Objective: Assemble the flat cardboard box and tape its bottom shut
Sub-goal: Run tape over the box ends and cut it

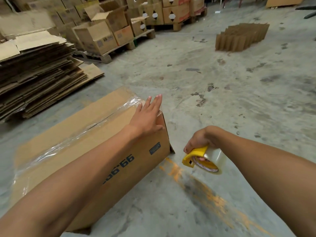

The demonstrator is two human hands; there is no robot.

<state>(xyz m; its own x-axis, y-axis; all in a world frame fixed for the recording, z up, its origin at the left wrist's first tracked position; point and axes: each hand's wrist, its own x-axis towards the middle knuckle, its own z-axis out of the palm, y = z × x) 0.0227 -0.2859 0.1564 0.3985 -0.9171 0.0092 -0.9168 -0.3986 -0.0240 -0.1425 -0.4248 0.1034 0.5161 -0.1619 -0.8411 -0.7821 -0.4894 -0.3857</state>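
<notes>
The brown cardboard box stands on the concrete floor with its bottom flaps facing up. A strip of clear tape runs along the seam between the flaps and wrinkles over the far edge. My left hand lies flat with straight fingers on the far right corner of the box, over the tape's end. To the right of the box, my right hand grips a yellow tape dispenser with a clear tape roll, held just above the floor and apart from the box.
A tall stack of flat cardboard sheets lies at the left. Boxes on wooden pallets stand behind it. Folded cardboard dividers sit on the floor at the back right. An orange painted line crosses the floor in front.
</notes>
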